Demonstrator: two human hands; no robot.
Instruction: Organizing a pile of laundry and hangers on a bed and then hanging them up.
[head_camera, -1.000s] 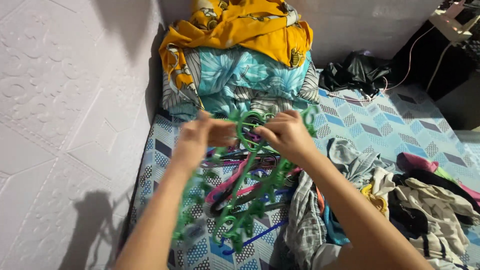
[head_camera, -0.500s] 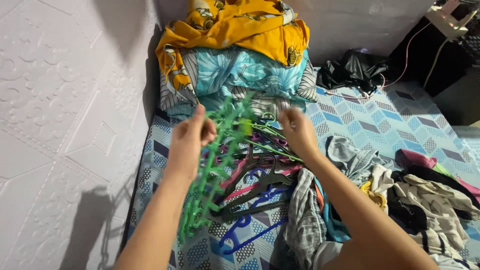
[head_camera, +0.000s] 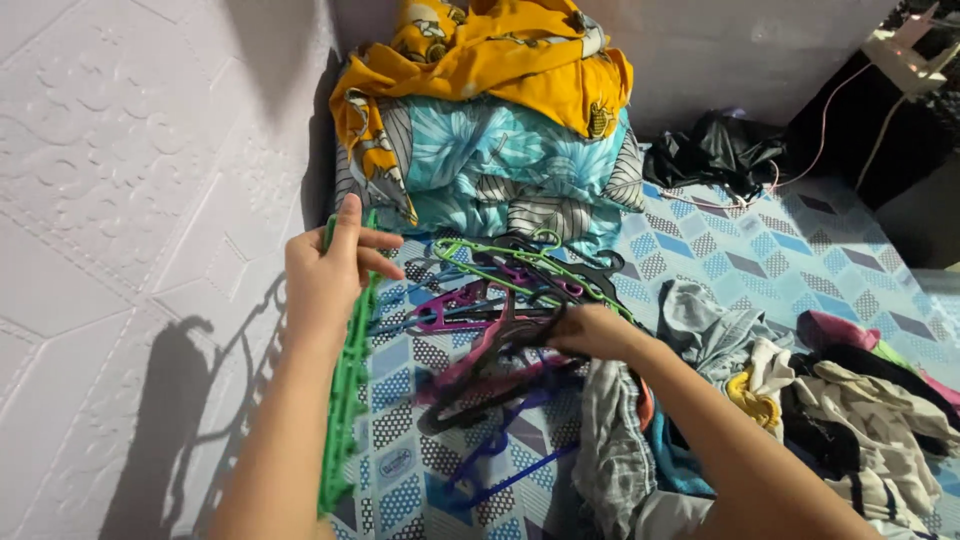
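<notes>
Green plastic multi-clip hanger (head_camera: 347, 400) clamped near its upper end in left hand (head_camera: 325, 280), hanging edge-on along left side of bed (head_camera: 800, 250), close to white embossed wall (head_camera: 120, 200). Fingers of left hand curled round green frame, thumb pointing up.

Right hand (head_camera: 590, 332) lowered onto pile of clothes hangers (head_camera: 500, 320) at middle of bed, fingers closed on a dark hanger within pile. Hands well apart.

Pile contents: light green, purple, pink, black and blue hangers, crossed and overlapping, resting on blue patterned bedsheet.

Heap of loose clothes (head_camera: 800, 400) just right of pile, touching it under right forearm.

Folded bedding (head_camera: 500, 160) in blue leaf print behind pile, against wall, with yellow cloth (head_camera: 500, 50) on top.

Black bag (head_camera: 715, 155) at far right corner of bed, beside a pink cable (head_camera: 810, 130)
</notes>
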